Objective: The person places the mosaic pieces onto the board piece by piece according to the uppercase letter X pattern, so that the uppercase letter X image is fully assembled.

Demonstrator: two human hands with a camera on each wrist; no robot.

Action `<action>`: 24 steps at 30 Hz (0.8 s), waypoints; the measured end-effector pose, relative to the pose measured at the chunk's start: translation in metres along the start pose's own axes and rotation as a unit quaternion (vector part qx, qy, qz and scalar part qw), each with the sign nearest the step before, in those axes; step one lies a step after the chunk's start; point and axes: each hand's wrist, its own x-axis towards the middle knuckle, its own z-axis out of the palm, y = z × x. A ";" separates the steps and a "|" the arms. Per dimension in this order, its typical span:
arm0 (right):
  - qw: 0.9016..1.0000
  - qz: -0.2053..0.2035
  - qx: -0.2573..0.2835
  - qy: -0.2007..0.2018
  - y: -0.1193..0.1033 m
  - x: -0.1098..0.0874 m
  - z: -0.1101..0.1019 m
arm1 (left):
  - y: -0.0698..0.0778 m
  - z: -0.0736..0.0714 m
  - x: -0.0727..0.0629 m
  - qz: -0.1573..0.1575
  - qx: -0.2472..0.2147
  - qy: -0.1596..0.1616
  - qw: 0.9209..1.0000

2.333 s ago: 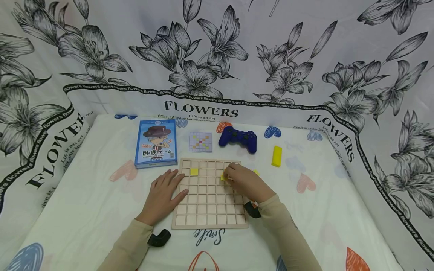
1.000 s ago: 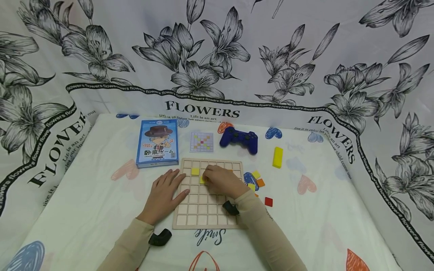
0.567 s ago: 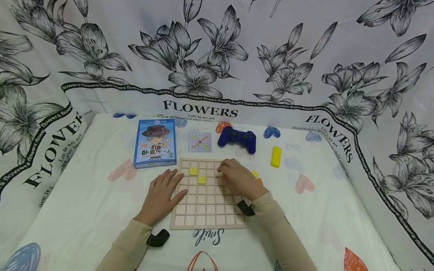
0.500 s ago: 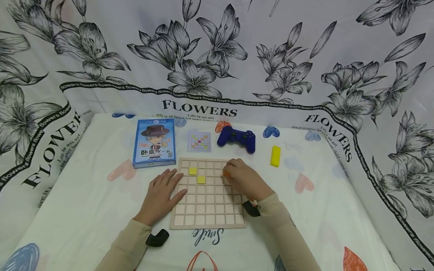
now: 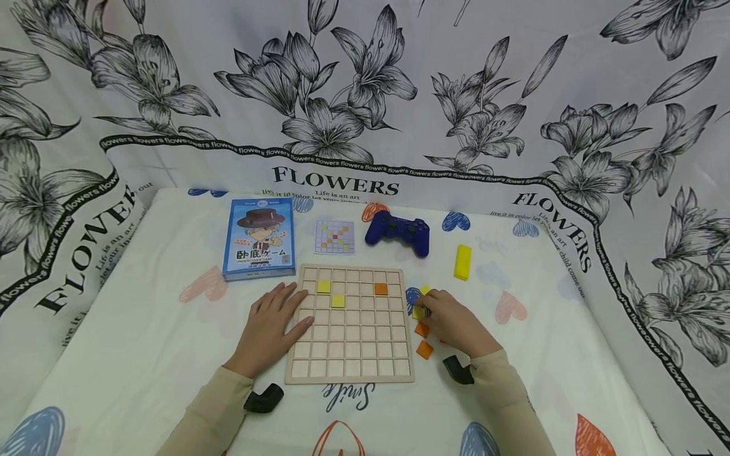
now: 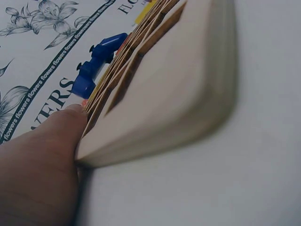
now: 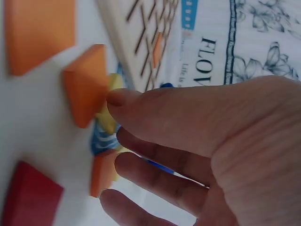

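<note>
My left hand (image 5: 268, 329) lies with fingers spread along the left edge of the wooden grid board (image 5: 329, 367); its thumb shows against the board's side in the left wrist view. Two yellow tiles (image 5: 323, 287) and one orange tile (image 5: 381, 289) sit in cells of the board. To the right of the board, my right hand (image 5: 456, 320) reaches over loose tiles, its fingertips right at a yellow tile (image 5: 418, 313). In the right wrist view, thumb and fingers stand apart beside that yellow tile (image 7: 108, 120), with orange tiles (image 7: 87, 84) and a red tile (image 7: 30, 197) close by.
Behind the board are a blue game box (image 5: 259, 237), a small pattern card (image 5: 334, 237) with a coloured grid, and a dark blue game controller (image 5: 397, 233). A yellow block (image 5: 463, 262) lies at the back right. Loose orange tiles (image 5: 424, 349) lie beside the board's right edge.
My right hand set a second yellow tile in the board, then an orange tile at its right side, and has moved right to the loose tiles. My left hand has stayed in place.
</note>
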 end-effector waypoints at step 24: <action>1.000 -0.010 -0.014 0.016 0.000 0.000 0.002 | -0.001 0.002 0.000 -0.003 -0.003 0.003 1.000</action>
